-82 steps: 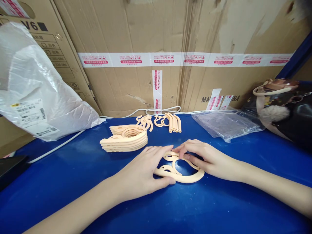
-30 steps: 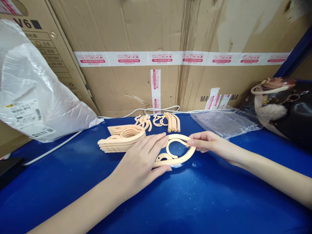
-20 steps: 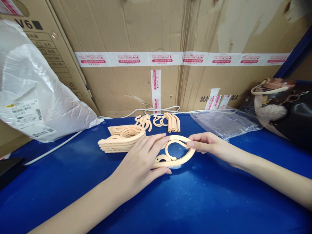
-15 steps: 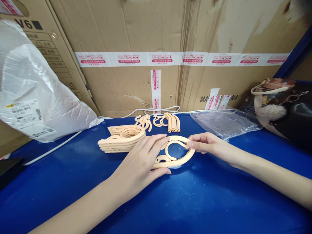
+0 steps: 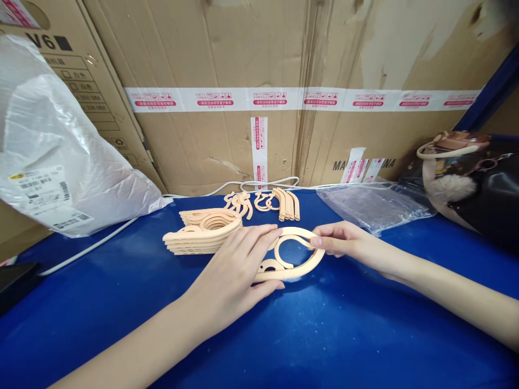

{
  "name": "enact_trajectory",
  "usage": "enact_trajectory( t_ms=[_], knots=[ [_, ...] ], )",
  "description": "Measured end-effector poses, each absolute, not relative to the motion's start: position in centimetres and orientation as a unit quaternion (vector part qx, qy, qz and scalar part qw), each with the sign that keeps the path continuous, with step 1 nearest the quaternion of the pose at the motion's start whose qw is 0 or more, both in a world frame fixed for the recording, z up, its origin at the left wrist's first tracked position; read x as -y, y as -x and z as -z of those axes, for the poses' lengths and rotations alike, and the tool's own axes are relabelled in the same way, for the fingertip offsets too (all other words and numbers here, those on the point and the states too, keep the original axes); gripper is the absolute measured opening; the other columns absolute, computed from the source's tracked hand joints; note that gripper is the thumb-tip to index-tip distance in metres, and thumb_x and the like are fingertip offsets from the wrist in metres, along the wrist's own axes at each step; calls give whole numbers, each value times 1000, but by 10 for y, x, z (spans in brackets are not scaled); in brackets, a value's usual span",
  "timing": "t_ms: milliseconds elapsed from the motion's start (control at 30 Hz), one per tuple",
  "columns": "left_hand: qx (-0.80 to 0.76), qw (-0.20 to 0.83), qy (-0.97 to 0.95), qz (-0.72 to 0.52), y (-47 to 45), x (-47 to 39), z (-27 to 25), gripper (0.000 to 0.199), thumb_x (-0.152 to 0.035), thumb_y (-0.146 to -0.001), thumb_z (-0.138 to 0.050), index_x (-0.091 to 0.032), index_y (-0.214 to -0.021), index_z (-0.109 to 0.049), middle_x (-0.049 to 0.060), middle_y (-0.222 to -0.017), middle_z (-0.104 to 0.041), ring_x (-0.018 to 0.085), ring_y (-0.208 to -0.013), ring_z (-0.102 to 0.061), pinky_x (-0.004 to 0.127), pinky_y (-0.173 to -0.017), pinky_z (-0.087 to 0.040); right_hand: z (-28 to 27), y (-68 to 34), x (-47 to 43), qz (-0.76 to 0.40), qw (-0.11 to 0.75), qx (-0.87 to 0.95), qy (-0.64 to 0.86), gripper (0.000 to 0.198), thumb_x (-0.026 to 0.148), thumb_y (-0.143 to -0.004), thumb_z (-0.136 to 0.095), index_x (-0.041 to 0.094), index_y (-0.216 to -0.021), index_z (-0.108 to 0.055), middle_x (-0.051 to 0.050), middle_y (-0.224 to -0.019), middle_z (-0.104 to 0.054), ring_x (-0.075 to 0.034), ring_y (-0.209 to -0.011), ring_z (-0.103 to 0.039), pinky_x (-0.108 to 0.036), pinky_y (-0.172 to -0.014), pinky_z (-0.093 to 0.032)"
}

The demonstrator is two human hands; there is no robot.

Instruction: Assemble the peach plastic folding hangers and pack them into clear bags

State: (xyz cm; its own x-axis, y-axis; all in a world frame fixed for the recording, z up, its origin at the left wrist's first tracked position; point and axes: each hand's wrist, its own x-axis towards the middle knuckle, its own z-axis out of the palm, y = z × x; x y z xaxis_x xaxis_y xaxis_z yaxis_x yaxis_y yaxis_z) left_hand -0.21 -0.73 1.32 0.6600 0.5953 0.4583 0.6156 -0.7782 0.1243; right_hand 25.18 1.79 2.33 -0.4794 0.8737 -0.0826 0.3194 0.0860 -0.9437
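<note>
A peach-coloured folding clothes hanger (image 5: 302, 272), folded up with its curved hook inside the loop, is held between my two hands just above the blue table. My left hand (image 5: 247, 256) is wrapped over its left end, fingers on the far side and thumb along the near edge, hiding that end. At the right curve my right hand (image 5: 336, 237) pinches the rim between thumb and fingers. Beyond my left hand, a stack of similar folded hangers (image 5: 203, 232) lies partly covered by it. Loose hooks (image 5: 265, 201) and several curved hanger arms (image 5: 288, 204) lie farther back.
Cardboard boxes (image 5: 214, 146) stand behind the table (image 5: 324, 335). A white plastic parcel bag (image 5: 77, 151) leans at the left, with a white cable (image 5: 89, 246) below it. Clear plastic packaging (image 5: 377, 205) lies back right, near a black bag (image 5: 494, 194). A dark object (image 5: 18, 283) sits at the left edge.
Almost nothing differs. Both hands keep their hold on the hanger in the same place, apart from a very slight shift.
</note>
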Motion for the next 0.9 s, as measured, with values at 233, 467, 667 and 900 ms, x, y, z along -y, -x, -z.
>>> enact_trajectory(
  t_ms=[233, 467, 667, 900],
  knots=[
    [357, 36, 892, 275, 4, 12, -47, 58, -29, -85, -62, -19, -138, -38, 11, -134, -53, 28, -125, -49, 47, -104, -44, -19, -256, -20, -503, 303, 689, 424, 60, 64, -94, -29, 17, -77, -62, 1, -63, -49, -12, -56, -38, -27, -53, -27],
    [444, -6, 852, 278, 71, -25, -95, 61, -57, -78, -66, -25, -129, -55, 5, -123, -64, 28, -109, -63, 41, -93, -53, -23, -257, -15, -162, 155, 906, 359, 52, 56, -86, -57, 28, -130, -58, -9, -140, -51, -29, -127, -45, -47, -107, -32],
    [515, -60, 832, 196, 110, -39, -86, 61, -59, -87, -55, -22, -135, -49, 1, -133, -59, 26, -118, -57, 48, -100, -44, -21, -255, -12, -158, 81, 920, 350, 61, 58, -89, -51, 31, -144, -42, -7, -155, -33, -31, -140, -32, -52, -113, -26],
    [495, -62, 848, 180, 109, -32, -81, 46, -47, -92, -55, -27, -133, -50, -3, -132, -60, 22, -117, -58, 46, -100, -44, -23, -256, -12, -153, 80, 924, 341, 61, 56, -90, -51, 30, -144, -42, -8, -155, -33, -32, -140, -31, -54, -113, -25]
  ],
)
